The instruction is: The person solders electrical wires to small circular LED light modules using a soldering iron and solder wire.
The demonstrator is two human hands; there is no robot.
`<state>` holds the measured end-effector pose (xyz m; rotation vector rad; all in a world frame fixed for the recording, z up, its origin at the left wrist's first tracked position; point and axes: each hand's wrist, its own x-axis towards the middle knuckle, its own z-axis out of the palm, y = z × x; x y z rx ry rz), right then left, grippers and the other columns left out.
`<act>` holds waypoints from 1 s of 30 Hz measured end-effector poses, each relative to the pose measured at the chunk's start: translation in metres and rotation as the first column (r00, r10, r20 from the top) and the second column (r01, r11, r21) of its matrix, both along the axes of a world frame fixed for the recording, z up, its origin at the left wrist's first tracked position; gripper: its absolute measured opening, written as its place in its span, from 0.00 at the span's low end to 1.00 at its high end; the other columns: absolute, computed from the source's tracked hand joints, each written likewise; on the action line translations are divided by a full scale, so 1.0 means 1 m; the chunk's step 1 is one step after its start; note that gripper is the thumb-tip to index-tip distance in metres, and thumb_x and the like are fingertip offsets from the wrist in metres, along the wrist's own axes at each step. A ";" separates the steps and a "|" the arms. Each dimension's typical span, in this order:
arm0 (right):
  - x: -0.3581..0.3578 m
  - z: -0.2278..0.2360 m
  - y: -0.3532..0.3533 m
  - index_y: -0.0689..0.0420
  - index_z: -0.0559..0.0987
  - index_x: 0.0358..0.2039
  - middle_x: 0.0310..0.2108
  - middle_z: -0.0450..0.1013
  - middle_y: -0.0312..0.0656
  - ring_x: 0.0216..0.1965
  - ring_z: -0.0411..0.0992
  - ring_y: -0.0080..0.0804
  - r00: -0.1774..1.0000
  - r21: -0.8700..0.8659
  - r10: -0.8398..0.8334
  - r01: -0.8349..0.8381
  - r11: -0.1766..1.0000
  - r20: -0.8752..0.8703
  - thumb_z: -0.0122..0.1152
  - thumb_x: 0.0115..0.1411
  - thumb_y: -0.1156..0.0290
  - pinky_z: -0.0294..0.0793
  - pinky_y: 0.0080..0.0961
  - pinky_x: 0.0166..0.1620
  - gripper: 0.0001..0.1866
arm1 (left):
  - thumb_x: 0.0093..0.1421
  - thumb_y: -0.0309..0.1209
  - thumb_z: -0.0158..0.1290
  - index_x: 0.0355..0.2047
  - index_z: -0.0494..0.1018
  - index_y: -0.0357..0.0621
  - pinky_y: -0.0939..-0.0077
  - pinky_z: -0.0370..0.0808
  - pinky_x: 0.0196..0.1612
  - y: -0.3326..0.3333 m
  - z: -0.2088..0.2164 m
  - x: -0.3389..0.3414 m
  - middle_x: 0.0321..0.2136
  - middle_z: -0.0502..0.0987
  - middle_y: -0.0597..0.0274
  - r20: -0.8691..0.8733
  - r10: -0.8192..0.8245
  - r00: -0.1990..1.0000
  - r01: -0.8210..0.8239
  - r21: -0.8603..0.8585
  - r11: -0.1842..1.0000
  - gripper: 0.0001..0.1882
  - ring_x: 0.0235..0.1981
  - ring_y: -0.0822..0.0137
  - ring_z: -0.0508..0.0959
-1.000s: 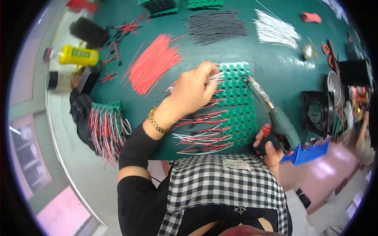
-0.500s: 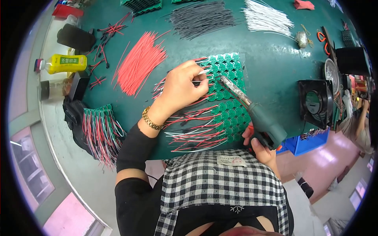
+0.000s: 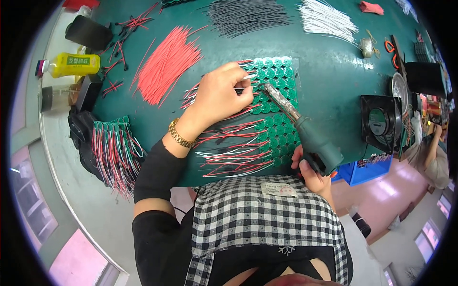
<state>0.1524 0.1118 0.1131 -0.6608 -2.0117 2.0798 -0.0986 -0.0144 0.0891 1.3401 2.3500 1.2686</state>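
Observation:
My left hand (image 3: 220, 95) is closed in a pinch on a white wire (image 3: 249, 76) at the left edge of a panel of round green circuit boards (image 3: 273, 71). In my right hand (image 3: 312, 180) is a soldering iron (image 3: 318, 143) with a dark green body and a worn metal barrel. Its tip reaches the panel's left columns, close to my left fingertips; whether it touches a board cannot be told. Below lies a second green panel (image 3: 281, 138), with red, white and black wires (image 3: 234, 159) trailing left from it. My left hand hides part of the upper panel's wires.
Piles of red wires (image 3: 168, 64), black wires (image 3: 248, 18) and white wires (image 3: 329, 20) lie farther back. A wired panel (image 3: 114, 143) hangs at the left, near a yellow bottle (image 3: 74, 65). A black fan (image 3: 380, 121) stands right, above a blue bin (image 3: 367, 170).
The whole view has shifted slightly, so the table's things sit higher in the picture. The iron's tip has moved a little left across the panel, toward my left fingers. Both hands keep their hold.

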 end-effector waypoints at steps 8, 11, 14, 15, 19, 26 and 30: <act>0.005 0.005 -0.007 0.61 0.70 0.48 0.30 0.71 0.40 0.27 0.69 0.24 0.996 -0.092 -0.086 0.083 0.992 -0.025 0.57 0.54 0.69 0.71 0.22 0.30 0.20 | 0.43 0.25 0.55 0.19 0.71 0.39 0.73 0.72 0.24 -0.001 -0.003 -0.001 0.20 0.71 0.61 -0.022 -0.006 1.000 0.006 0.004 1.000 0.04 0.20 0.65 0.75; 0.006 0.007 -0.011 0.61 0.69 0.49 0.30 0.71 0.41 0.27 0.69 0.25 0.989 -0.106 -0.148 0.146 0.984 -0.015 0.57 0.54 0.66 0.70 0.22 0.30 0.22 | 0.43 0.25 0.54 0.19 0.71 0.39 0.73 0.72 0.24 -0.002 -0.004 -0.002 0.20 0.71 0.60 -0.027 -0.005 1.000 0.005 0.002 1.000 0.04 0.20 0.64 0.75; 0.007 0.004 -0.014 0.67 0.66 0.49 0.29 0.70 0.45 0.26 0.69 0.29 0.975 -0.105 -0.218 0.212 0.972 -0.046 0.59 0.51 0.63 0.70 0.23 0.30 0.28 | 0.43 0.24 0.55 0.20 0.72 0.38 0.77 0.71 0.24 -0.003 -0.005 -0.001 0.20 0.71 0.60 -0.050 -0.008 0.999 0.009 0.001 1.000 0.04 0.19 0.68 0.74; 0.008 0.004 -0.014 0.67 0.66 0.48 0.29 0.70 0.45 0.25 0.69 0.29 0.971 -0.111 -0.229 0.221 0.969 -0.070 0.59 0.51 0.63 0.70 0.23 0.29 0.28 | 0.43 0.25 0.55 0.20 0.72 0.38 0.76 0.71 0.24 -0.002 -0.004 -0.001 0.20 0.71 0.61 -0.059 -0.006 0.998 0.006 -0.006 1.000 0.04 0.19 0.68 0.74; 0.014 -0.004 -0.015 0.67 0.66 0.48 0.28 0.70 0.47 0.23 0.69 0.30 0.951 -0.186 -0.278 0.252 0.950 -0.135 0.60 0.50 0.64 0.70 0.22 0.27 0.28 | 0.43 0.25 0.54 0.19 0.72 0.38 0.76 0.71 0.24 -0.001 -0.004 -0.002 0.19 0.71 0.61 -0.078 -0.002 0.997 0.001 -0.014 1.000 0.04 0.19 0.68 0.74; 0.018 -0.009 -0.016 0.69 0.65 0.48 0.26 0.69 0.50 0.20 0.69 0.31 0.911 -0.296 -0.343 0.271 0.916 -0.228 0.56 0.53 0.65 0.70 0.23 0.24 0.26 | 0.45 0.26 0.54 0.19 0.71 0.37 0.75 0.70 0.24 -0.002 -0.002 -0.003 0.19 0.70 0.59 -0.030 -0.015 0.999 0.014 -0.044 0.999 0.05 0.19 0.66 0.73; 0.012 -0.017 -0.013 0.68 0.64 0.49 0.28 0.70 0.50 0.23 0.70 0.33 0.886 -0.369 -0.369 0.255 0.894 -0.282 0.52 0.56 0.63 0.72 0.24 0.27 0.25 | 0.55 0.29 0.53 0.23 0.73 0.36 0.76 0.70 0.26 -0.002 -0.005 -0.024 0.20 0.69 0.57 -0.046 -0.087 0.995 0.085 -0.024 0.996 0.08 0.21 0.67 0.72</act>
